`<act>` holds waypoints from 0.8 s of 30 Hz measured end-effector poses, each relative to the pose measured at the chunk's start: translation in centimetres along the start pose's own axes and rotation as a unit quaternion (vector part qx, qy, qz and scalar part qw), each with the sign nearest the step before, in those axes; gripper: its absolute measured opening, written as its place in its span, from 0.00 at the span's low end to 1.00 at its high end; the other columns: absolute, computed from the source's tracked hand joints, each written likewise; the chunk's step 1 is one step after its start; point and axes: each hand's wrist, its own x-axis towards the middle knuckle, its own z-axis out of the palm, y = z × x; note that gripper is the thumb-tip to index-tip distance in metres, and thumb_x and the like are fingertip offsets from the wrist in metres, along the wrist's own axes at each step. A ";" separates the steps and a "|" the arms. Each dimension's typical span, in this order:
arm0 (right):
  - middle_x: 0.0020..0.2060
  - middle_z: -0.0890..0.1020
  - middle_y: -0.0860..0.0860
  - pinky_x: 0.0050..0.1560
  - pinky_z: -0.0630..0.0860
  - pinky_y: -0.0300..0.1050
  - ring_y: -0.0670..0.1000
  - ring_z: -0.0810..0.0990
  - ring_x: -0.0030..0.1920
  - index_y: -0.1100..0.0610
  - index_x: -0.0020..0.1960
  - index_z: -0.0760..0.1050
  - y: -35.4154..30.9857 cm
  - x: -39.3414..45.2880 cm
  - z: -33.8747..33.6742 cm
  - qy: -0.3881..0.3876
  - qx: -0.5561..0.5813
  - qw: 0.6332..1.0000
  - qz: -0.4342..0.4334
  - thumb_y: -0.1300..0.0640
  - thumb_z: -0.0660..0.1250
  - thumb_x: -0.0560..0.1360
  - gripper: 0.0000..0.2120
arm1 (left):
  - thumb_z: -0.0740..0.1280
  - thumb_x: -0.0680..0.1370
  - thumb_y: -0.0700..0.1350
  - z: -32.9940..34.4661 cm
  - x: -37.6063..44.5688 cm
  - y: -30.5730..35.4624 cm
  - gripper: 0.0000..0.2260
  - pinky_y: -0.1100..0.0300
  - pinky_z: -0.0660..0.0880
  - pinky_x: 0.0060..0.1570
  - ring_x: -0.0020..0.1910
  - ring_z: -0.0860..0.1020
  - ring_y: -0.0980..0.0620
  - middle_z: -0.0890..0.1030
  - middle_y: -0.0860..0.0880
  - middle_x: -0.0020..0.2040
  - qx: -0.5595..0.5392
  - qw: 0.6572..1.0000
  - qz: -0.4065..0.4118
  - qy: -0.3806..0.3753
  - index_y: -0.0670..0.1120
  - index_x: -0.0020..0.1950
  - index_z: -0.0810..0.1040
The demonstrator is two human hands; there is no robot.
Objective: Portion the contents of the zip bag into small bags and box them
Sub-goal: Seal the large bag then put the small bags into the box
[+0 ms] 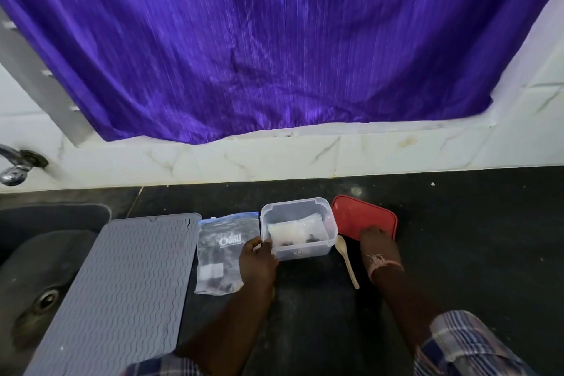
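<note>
A clear plastic box (297, 213) stands open on the dark counter, with small clear bags (294, 232) holding dark bits lying inside it. My left hand (258, 259) grips the box's near left corner. A red lid (360, 217) lies flat just right of the box, and my right hand (378, 246) rests its fingers on the lid's near edge. The zip bag (221, 253), clear with a blue seal and a few dark pieces at its bottom, lies flat left of the box. A wooden spoon (346, 259) lies between box and right hand.
A grey wavy silicone mat (128, 284) covers part of the sink (36, 284) at the left. A tap (15, 165) sticks out of the tiled wall. A purple curtain (274, 40) hangs behind the black counter (457, 238).
</note>
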 end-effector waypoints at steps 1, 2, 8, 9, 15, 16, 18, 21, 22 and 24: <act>0.62 0.77 0.54 0.56 0.77 0.50 0.56 0.78 0.61 0.56 0.64 0.75 0.0 0.1 -0.1 -0.004 -0.003 1.000 -0.008 0.62 0.55 0.81 0.15 | 0.69 0.81 0.47 0.0 0.0 0.0 0.15 0.45 0.81 0.60 0.58 0.81 0.44 0.79 0.45 0.63 0.002 1.000 0.000 -0.001 0.51 0.68 0.77; 0.61 0.78 0.55 0.57 0.78 0.51 0.56 0.79 0.61 0.56 0.64 0.75 -0.1 0.2 -0.2 -0.006 -0.012 1.000 -0.019 0.63 0.55 0.81 0.15 | 0.69 0.81 0.47 0.0 0.0 -0.1 0.14 0.45 0.81 0.60 0.58 0.81 0.44 0.79 0.45 0.63 0.002 1.000 0.002 -0.001 0.52 0.67 0.77; 0.60 0.79 0.54 0.59 0.73 0.51 0.56 0.79 0.60 0.55 0.64 0.74 -0.2 0.8 -1.9 0.032 -0.052 0.998 -0.033 0.61 0.55 0.81 0.15 | 0.69 0.82 0.47 0.0 0.0 -0.1 0.14 0.45 0.81 0.61 0.59 0.81 0.43 0.80 0.44 0.63 -0.008 1.000 -0.001 -0.007 0.51 0.68 0.76; 0.60 0.80 0.54 0.59 0.72 0.51 0.57 0.78 0.60 0.56 0.64 0.74 -0.1 1.2 -2.3 0.038 -0.028 0.998 -0.031 0.61 0.56 0.80 0.15 | 0.69 0.82 0.46 0.0 0.0 -0.1 0.15 0.45 0.81 0.60 0.59 0.81 0.42 0.80 0.44 0.62 -0.007 1.000 -0.001 -0.006 0.50 0.68 0.76; 0.52 0.83 0.59 0.53 0.76 0.47 0.60 0.82 0.51 0.62 0.57 0.79 0.0 2.1 -5.9 0.095 0.228 0.969 0.017 0.64 0.66 0.73 0.13 | 0.68 0.82 0.46 0.2 0.0 -0.4 0.15 0.45 0.81 0.59 0.58 0.81 0.43 0.80 0.44 0.62 -0.020 1.000 -0.005 -0.002 0.50 0.69 0.76; 0.49 0.83 0.57 0.52 0.75 0.46 0.59 0.81 0.49 0.58 0.54 0.80 -0.1 2.0 -6.4 0.099 0.264 0.959 0.010 0.66 0.67 0.73 0.11 | 0.68 0.82 0.46 0.2 0.1 -0.4 0.15 0.46 0.81 0.59 0.57 0.81 0.43 0.80 0.44 0.62 -0.018 1.000 -0.007 0.001 0.51 0.69 0.76; 0.46 0.83 0.57 0.51 0.76 0.47 0.58 0.82 0.48 0.58 0.50 0.80 -0.1 2.3 -7.2 0.118 0.341 0.932 0.035 0.66 0.68 0.73 0.08 | 0.67 0.82 0.47 0.3 0.1 -0.4 0.15 0.46 0.82 0.58 0.56 0.81 0.44 0.80 0.44 0.61 -0.012 1.000 -0.009 0.006 0.51 0.69 0.76; 0.48 0.84 0.61 0.52 0.77 0.50 0.61 0.83 0.50 0.64 0.57 0.81 1.1 3.0 -7.1 0.161 0.403 0.896 0.097 0.64 0.67 0.76 0.11 | 0.68 0.82 0.47 0.4 0.1 -0.4 0.15 0.45 0.81 0.58 0.56 0.81 0.43 0.80 0.44 0.61 -0.006 1.000 -0.010 0.011 0.51 0.69 0.76; 0.50 0.82 0.62 0.53 0.77 0.51 0.63 0.82 0.50 0.63 0.59 0.80 1.7 3.1 -7.0 0.175 0.389 0.898 0.108 0.63 0.66 0.77 0.12 | 0.68 0.82 0.48 0.4 0.1 -0.3 0.15 0.45 0.82 0.58 0.56 0.81 0.43 0.80 0.44 0.61 -0.007 1.000 -0.012 0.013 0.51 0.69 0.76; 0.56 0.76 0.65 0.55 0.77 0.56 0.68 0.80 0.51 0.61 0.64 0.77 2.9 3.1 -6.4 0.180 0.346 0.912 0.130 0.61 0.63 0.78 0.15 | 0.68 0.82 0.47 0.5 -0.1 -0.2 0.13 0.46 0.82 0.56 0.54 0.81 0.43 0.81 0.44 0.59 -0.009 1.000 -0.014 0.014 0.51 0.67 0.77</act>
